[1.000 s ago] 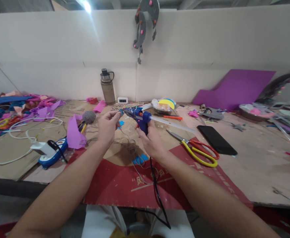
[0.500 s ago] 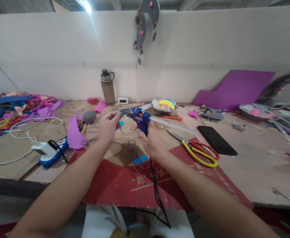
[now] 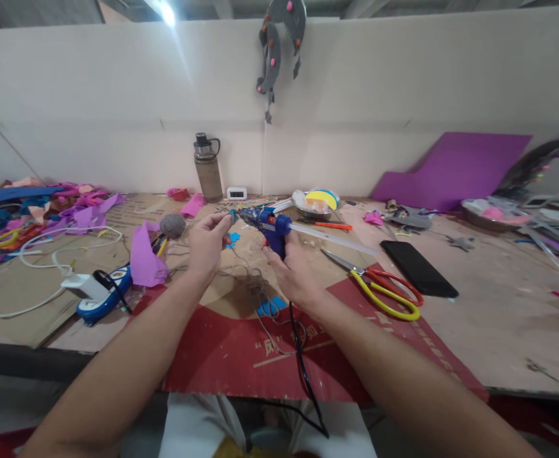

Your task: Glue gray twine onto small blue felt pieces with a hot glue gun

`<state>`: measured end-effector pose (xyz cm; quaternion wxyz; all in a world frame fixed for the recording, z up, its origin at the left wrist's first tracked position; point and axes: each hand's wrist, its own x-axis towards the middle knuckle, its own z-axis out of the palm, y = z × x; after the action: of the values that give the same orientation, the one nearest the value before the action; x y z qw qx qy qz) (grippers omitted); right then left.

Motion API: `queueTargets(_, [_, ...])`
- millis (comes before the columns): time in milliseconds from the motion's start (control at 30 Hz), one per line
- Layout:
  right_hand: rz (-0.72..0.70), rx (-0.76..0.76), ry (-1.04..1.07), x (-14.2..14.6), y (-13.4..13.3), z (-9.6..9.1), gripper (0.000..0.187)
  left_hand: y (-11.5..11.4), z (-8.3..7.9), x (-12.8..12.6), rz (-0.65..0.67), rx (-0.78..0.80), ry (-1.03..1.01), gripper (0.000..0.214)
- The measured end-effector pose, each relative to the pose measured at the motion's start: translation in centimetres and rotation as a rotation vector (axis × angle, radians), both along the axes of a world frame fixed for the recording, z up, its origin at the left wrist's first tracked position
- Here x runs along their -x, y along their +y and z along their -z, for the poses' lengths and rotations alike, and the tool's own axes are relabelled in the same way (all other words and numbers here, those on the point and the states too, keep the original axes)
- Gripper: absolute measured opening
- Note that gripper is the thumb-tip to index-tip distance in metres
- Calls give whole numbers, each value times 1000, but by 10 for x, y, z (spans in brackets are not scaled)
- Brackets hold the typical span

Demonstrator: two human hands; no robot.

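Note:
My right hand (image 3: 293, 275) is wrapped round the handle of a blue glue gun (image 3: 270, 224), held above the table with its nozzle pointing left and a clear glue stick (image 3: 332, 240) jutting out behind. A black cord (image 3: 301, 362) runs from the gun down over the table edge. My left hand (image 3: 206, 242) pinches a small blue piece (image 3: 232, 216) right at the nozzle tip. Thin grey string (image 3: 253, 286) hangs loosely below both hands onto the cardboard.
Yellow-and-red scissors (image 3: 379, 289) and a black phone (image 3: 417, 269) lie to the right. A grey yarn ball (image 3: 172, 224), purple paper (image 3: 143, 257), white cable (image 3: 60, 254) and a blue device (image 3: 102, 296) sit left. A bottle (image 3: 207, 166) stands by the back wall.

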<state>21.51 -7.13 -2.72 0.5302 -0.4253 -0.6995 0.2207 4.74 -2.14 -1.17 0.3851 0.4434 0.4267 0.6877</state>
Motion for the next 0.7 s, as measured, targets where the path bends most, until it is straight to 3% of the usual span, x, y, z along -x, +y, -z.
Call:
queueTargets(567, [-31, 19, -23, 0, -2, 0, 30, -3, -3, -2, 16, 45, 2, 25])
queueTargets(700, [-70, 44, 94, -1, -2, -2, 26, -3, -5, -1, 10, 46, -26, 25])
